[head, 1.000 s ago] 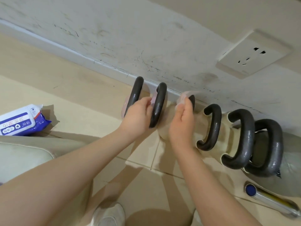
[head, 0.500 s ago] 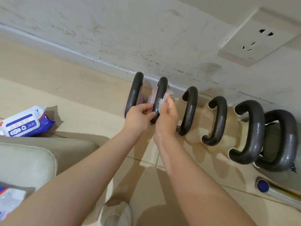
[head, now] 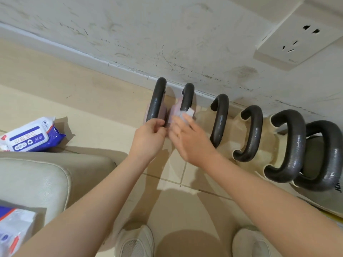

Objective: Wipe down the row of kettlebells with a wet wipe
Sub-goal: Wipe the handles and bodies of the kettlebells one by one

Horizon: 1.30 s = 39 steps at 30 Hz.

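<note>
I am seeing six kettlebells with black loop handles standing in a row on the beige tiled floor [head: 89, 115] along its wall edge. My left hand [head: 148, 138] is curling its fingers around the lower end of the first pink kettlebell [head: 156, 104] handle. My right hand [head: 189, 138] is reaching out flat, fingers spread slightly, pressing a white wet wipe [head: 187, 114] against the second pink kettlebell [head: 186, 98]. A blue-and-white wipes packet [head: 31, 136], printed with Chinese characters I cannot read, is lying at the floor's left edge.
</note>
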Each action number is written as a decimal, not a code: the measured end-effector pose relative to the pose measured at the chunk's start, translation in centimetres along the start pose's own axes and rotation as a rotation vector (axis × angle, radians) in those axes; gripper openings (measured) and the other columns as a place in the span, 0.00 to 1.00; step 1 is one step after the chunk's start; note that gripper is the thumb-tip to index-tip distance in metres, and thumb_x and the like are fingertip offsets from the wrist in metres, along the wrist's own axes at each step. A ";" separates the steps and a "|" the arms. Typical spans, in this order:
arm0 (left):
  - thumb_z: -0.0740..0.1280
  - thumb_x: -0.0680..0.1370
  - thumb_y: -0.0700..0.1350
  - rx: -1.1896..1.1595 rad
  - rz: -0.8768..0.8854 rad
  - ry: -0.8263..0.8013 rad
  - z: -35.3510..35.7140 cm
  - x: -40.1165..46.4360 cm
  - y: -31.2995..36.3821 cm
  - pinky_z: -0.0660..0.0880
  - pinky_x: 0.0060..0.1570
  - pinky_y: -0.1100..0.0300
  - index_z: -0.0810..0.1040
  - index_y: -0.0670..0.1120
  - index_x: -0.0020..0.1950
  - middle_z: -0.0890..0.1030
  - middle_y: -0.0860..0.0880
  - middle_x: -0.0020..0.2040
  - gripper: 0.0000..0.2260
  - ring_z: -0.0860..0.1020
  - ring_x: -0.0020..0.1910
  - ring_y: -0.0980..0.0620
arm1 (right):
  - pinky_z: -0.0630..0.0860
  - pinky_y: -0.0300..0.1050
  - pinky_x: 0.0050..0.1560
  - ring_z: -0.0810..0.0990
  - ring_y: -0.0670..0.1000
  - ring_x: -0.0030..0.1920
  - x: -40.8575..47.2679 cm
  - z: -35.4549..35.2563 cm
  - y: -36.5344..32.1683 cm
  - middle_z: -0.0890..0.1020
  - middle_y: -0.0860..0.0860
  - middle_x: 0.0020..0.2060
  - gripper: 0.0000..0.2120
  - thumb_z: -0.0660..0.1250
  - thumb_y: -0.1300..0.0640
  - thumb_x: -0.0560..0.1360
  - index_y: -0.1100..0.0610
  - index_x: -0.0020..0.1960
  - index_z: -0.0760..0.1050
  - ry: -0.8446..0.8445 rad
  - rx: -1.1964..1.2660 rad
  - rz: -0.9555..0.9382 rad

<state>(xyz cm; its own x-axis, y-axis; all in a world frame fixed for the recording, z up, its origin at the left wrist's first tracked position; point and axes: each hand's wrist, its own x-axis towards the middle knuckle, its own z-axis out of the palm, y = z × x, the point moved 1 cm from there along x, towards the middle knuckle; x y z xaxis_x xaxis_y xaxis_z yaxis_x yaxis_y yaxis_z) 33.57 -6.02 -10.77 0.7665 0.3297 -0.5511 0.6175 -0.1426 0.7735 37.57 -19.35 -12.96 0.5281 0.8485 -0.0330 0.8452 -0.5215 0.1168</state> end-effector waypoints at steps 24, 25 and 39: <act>0.56 0.80 0.45 -0.180 -0.013 -0.089 0.6 -0.9 -0.3 0.69 0.65 0.56 0.75 0.45 0.63 0.80 0.48 0.58 0.15 0.77 0.60 0.52 | 0.56 0.48 0.73 0.52 0.55 0.75 -0.2 0.6 -1.8 0.55 0.53 0.76 0.27 0.54 0.50 0.78 0.59 0.74 0.57 0.082 0.431 0.434; 0.56 0.79 0.47 -0.181 -0.002 -0.136 1.0 -1.1 -0.3 0.69 0.64 0.56 0.76 0.44 0.61 0.80 0.48 0.59 0.16 0.76 0.59 0.53 | 0.55 0.46 0.72 0.46 0.54 0.76 -0.5 0.5 -2.9 0.46 0.50 0.76 0.28 0.54 0.52 0.79 0.57 0.75 0.51 0.038 0.612 0.522; 0.46 0.81 0.58 -0.238 -0.008 -0.233 1.4 -1.1 -0.6 0.67 0.67 0.57 0.75 0.45 0.65 0.79 0.50 0.62 0.26 0.75 0.63 0.55 | 0.62 0.47 0.67 0.64 0.38 0.66 -1.0 -1.1 -4.9 0.66 0.46 0.67 0.21 0.52 0.53 0.80 0.52 0.71 0.54 0.127 1.261 0.810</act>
<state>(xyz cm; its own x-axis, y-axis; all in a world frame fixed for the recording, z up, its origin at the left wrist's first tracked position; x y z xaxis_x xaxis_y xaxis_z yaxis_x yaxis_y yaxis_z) 32.62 -7.65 -11.05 0.7983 0.1035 -0.5933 0.5864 0.0905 0.8049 32.79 -17.53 -12.41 0.9192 0.2685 -0.2881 -0.1148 -0.5171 -0.8482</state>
